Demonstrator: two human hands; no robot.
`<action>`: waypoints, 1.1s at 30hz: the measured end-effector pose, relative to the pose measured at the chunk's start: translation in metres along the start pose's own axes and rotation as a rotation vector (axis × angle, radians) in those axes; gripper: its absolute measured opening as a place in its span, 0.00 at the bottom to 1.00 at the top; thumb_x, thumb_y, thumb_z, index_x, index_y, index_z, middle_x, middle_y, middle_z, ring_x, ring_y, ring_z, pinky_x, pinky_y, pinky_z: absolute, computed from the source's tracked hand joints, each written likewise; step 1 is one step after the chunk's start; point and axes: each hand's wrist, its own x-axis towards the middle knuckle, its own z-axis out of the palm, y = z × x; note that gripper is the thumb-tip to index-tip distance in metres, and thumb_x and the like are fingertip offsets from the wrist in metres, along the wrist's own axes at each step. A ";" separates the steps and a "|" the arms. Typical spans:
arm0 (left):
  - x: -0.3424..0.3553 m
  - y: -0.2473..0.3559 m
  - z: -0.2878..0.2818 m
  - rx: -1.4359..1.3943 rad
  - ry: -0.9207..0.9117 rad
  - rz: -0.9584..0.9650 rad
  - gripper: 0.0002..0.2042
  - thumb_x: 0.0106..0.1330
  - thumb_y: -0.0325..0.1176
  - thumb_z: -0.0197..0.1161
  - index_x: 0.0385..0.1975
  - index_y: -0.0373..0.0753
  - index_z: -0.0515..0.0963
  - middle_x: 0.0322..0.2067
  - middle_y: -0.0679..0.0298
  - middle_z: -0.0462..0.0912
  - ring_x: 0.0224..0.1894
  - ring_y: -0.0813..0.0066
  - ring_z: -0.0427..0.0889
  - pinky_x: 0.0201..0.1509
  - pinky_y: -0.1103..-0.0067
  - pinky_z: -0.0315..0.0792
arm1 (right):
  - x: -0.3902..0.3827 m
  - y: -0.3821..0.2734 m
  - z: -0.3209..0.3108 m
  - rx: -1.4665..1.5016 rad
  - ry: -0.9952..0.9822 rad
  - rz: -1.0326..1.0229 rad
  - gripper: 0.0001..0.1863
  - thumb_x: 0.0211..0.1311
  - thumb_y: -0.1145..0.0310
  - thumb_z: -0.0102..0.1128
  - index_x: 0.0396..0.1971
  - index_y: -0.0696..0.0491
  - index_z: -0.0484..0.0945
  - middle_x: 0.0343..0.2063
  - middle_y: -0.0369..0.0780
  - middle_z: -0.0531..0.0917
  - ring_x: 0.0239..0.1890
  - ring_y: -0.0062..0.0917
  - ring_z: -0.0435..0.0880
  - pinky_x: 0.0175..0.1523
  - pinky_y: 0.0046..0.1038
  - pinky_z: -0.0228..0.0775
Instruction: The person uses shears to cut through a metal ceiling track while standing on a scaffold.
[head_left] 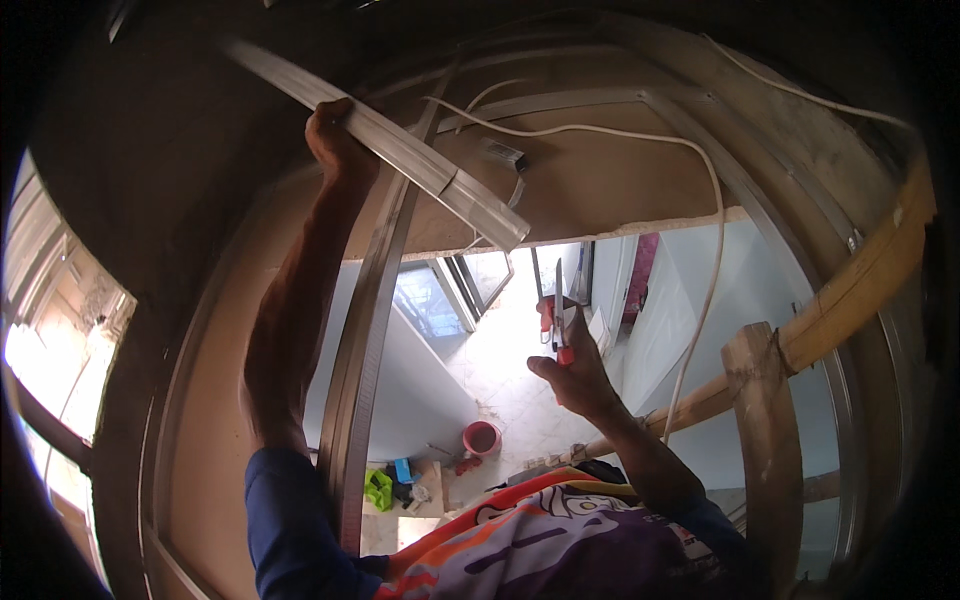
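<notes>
My left hand [340,140] is raised at the upper left, its fingers wrapped around a long silvery metal channel [430,170]. The channel slants from the upper left down to the middle, where its cut-looking end hangs over the opening. My right hand [575,360] is lower and to the right. In it is a red-handled tool [559,285] with narrow metal arms pointing up and away; its exact kind I cannot make out. The tool and the channel's near end are apart.
Metal framing [375,330] runs beside my left arm, with more rails at right. A white cable [715,210] loops down. Wooden poles [760,430] stand at right. Far below on the tiled floor are a red bucket [482,438] and a green item [378,490].
</notes>
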 end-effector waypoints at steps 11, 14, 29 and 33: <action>-0.017 -0.013 -0.013 -0.110 -0.236 -0.057 0.09 0.48 0.25 0.52 0.29 0.30 0.68 0.30 0.53 0.72 0.40 0.54 0.75 0.52 0.59 0.69 | 0.021 0.007 -0.006 0.033 0.277 0.004 0.24 0.45 0.78 0.54 0.46 0.59 0.62 0.32 0.41 0.70 0.35 0.25 0.72 0.43 0.28 0.66; -0.020 -0.014 -0.010 -0.178 -0.264 -0.163 0.09 0.47 0.24 0.52 0.29 0.31 0.69 0.33 0.52 0.73 0.44 0.53 0.74 0.55 0.59 0.67 | 0.023 0.003 -0.008 0.160 0.270 0.126 0.21 0.43 0.76 0.56 0.41 0.58 0.64 0.30 0.39 0.71 0.34 0.24 0.71 0.41 0.26 0.66; -0.031 -0.031 -0.028 -0.206 -0.644 -0.163 0.11 0.52 0.37 0.64 0.23 0.35 0.79 0.42 0.55 0.78 0.53 0.58 0.71 0.65 0.62 0.56 | 0.030 -0.003 -0.028 0.241 0.198 0.206 0.11 0.51 0.71 0.54 0.34 0.58 0.68 0.26 0.39 0.74 0.27 0.23 0.75 0.34 0.25 0.68; -0.036 -0.040 -0.016 -0.128 -0.590 -0.247 0.10 0.55 0.37 0.62 0.26 0.35 0.78 0.40 0.57 0.79 0.53 0.58 0.70 0.65 0.64 0.55 | 0.037 -0.012 -0.053 0.368 0.147 0.249 0.06 0.54 0.71 0.50 0.30 0.57 0.68 0.22 0.36 0.73 0.21 0.18 0.73 0.26 0.21 0.67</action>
